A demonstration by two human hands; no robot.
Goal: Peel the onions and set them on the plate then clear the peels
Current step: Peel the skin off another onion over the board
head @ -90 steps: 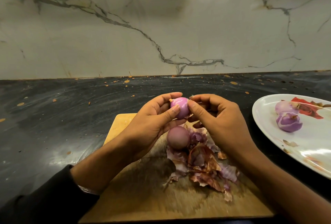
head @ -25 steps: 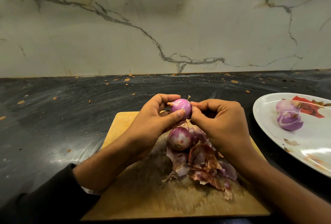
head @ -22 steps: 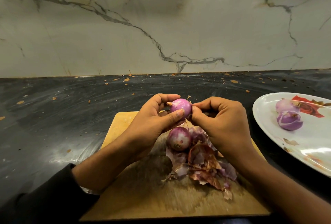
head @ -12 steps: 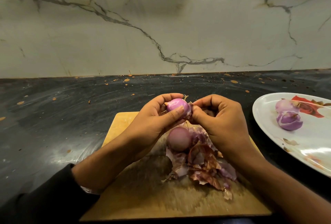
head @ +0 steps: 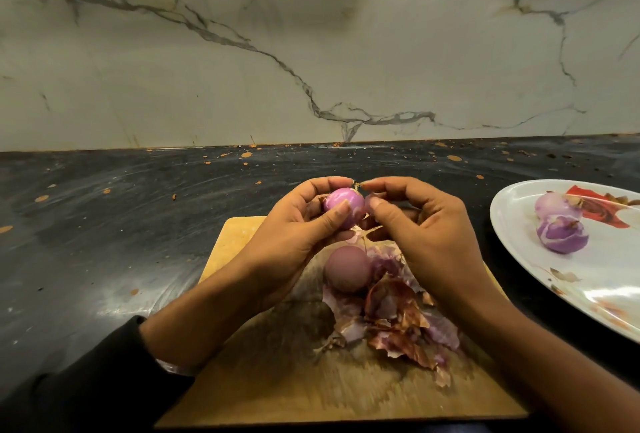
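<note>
Stripping the last skin from a small round purple onion (head: 343,205) above the board.

The left hand (head: 298,242) cups it, thumb and fingers (head: 341,211) curled round to steady it; the right hand (head: 420,235) pinches its dry tip skin. Beneath the fingers, an unpeeled brownish onion (head: 347,269) and papery purple-brown peels (head: 398,325) lie on the wooden cutting board (head: 277,391); right of them, the white oval plate (head: 588,280) holds two peeled onions (head: 562,234).

No readable text, labels, brands, nos. or signs anywhere in view.
</note>
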